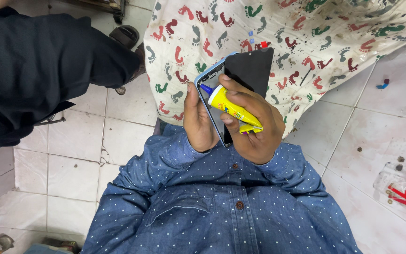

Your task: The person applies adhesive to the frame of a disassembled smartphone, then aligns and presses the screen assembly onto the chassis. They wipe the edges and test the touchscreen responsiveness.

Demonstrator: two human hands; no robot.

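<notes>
1. Right hand [254,124], centre of the frame: fingers wrapped around a yellow glue tube [231,107], thumb pressed on its upper side, so the grip is closed on the tube. The crimped tail sticks out toward the lower right, and the blue nozzle [206,88] points to the upper left.
2. That nozzle sits right at the inner edge of the phone frame [211,77], which looks like why the tube is held slanted: it lets the tip follow the rim.
3. Left hand [198,122], just left of centre: it cups the phone from the side and below, thumb lying up along the light-blue edge, apparently to steady it.
4. A black screen panel [250,70] stands lifted at the phone's right side, above the right hand's fingers, leaving the inside open to the nozzle. Whether it is attached, I cannot tell.
5. So the phone lies between both hands, touching each, held above the person's blue dotted shirt [212,202].
6. Behind, at the top of the frame, a footprint-patterned cloth [306,42]; upper left, another person's black sleeve [38,66]; all around, a tiled floor [76,141].
</notes>
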